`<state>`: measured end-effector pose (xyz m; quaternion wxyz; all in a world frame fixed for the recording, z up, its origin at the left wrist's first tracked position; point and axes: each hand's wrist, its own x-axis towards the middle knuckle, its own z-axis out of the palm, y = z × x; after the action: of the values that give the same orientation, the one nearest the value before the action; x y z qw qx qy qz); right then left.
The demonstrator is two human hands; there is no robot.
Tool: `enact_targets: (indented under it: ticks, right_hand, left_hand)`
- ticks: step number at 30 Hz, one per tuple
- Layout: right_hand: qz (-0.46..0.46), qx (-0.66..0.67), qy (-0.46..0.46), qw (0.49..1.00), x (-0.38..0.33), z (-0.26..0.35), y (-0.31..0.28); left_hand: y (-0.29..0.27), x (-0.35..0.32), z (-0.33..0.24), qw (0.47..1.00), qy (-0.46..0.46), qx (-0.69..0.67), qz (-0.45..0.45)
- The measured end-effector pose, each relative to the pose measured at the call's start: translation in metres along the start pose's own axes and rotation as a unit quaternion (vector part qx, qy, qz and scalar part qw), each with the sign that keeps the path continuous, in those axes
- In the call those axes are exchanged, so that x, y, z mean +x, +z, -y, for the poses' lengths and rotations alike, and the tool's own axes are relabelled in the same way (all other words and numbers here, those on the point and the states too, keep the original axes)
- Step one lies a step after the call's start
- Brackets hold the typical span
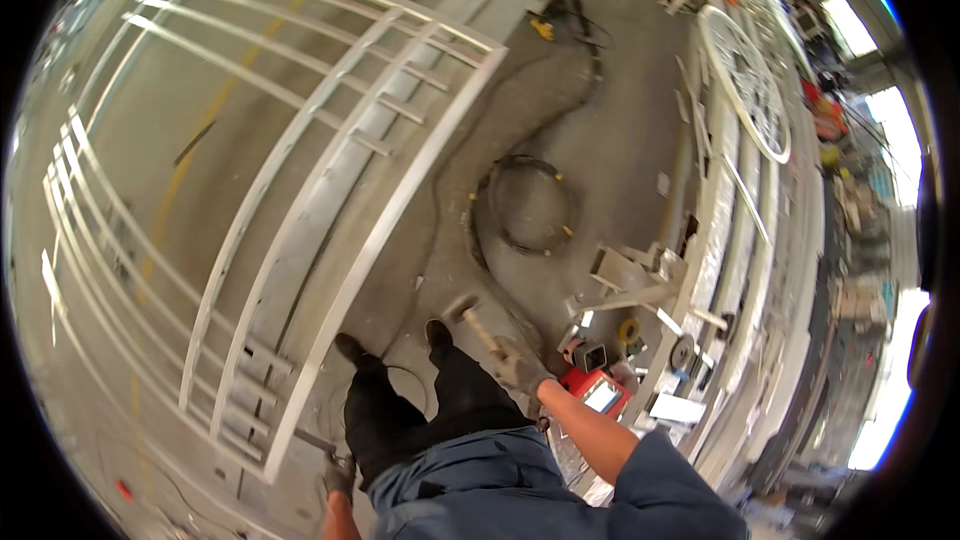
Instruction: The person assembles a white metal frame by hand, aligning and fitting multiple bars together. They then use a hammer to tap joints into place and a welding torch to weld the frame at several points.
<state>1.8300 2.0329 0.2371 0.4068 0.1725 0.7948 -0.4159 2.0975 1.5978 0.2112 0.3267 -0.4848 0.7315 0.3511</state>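
My right hand (518, 368), in a grey glove, is closed round the light wooden handle of a hammer (478, 326). The hammer's blunt head points away from me, above the floor beside my right shoe. Low on the left, my gloved left hand (340, 475) is closed on a short, thin grey metal bar (314, 440). That bar reaches toward the near corner of a large white metal frame (345, 307); whether they touch I cannot tell. The frame has long rails joined by crosspieces and lies on a long grey beam (322, 202).
A coiled dark cable (492, 180) lies on the floor ahead. To the right are a red box with a screen (597, 394), a yellow tape roll (629, 331) and a bench of long metal profiles (735, 210). A round white lattice piece (745, 85) rests farther along it.
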Motion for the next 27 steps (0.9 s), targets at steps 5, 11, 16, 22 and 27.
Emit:
enact_targets:
  ticks: [5, 11, 16, 22, 27]
  right_hand:
    - [-0.148, 0.036, 0.020, 0.988, -0.022, -0.052, -0.057]
    - [-0.142, 0.124, 0.245, 0.951, -0.071, -0.138, -0.076]
    - [-0.051, 0.070, 0.372, 0.924, -0.119, -0.202, -0.056]
    - [-0.048, 0.042, 0.311, 0.948, -0.139, -0.228, -0.050]
    - [-0.207, 0.187, 0.191, 0.941, -0.128, -0.169, -0.074]
  left_hand:
    - [-0.027, -0.006, -0.083, 0.992, 0.047, 0.096, -0.060]
    - [-0.043, 0.002, -0.138, 0.987, 0.106, 0.088, -0.077]
    - [-0.049, 0.018, -0.169, 0.987, 0.134, 0.059, -0.065]
    - [-0.050, 0.054, -0.166, 0.992, 0.104, 0.060, -0.031]
    - [-0.048, 0.089, -0.162, 0.992, 0.089, 0.084, 0.003]
